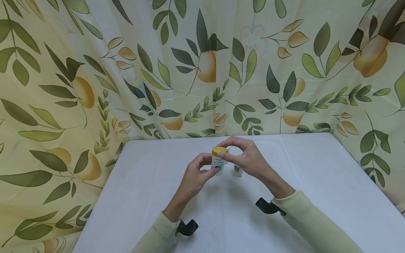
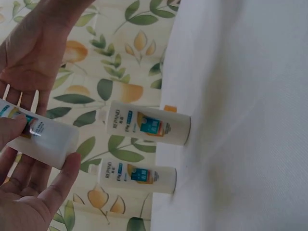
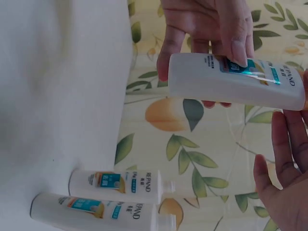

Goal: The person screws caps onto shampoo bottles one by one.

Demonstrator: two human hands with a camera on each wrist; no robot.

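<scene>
My left hand [image 1: 197,175] grips a white bottle [image 1: 217,162] low on its body, above the table. The bottle stands upright and has a yellow cap [image 1: 219,150] on top. My right hand [image 1: 251,156] has its thumb and forefinger around the cap. Seen from the left wrist, the bottle [image 2: 45,139] shows its pale lower end between the left fingers. A teal and orange label [image 3: 240,67] on it shows in the right wrist view, partly behind the left thumb.
Two similar white bottles stand on the white-covered table [image 1: 177,207]: a larger bottle [image 2: 149,125] and a smaller bottle [image 2: 137,175], their narrow necks bare. An orange piece [image 2: 170,109] lies behind the larger one. A leaf-and-fruit patterned curtain [image 1: 190,98] hangs behind the table.
</scene>
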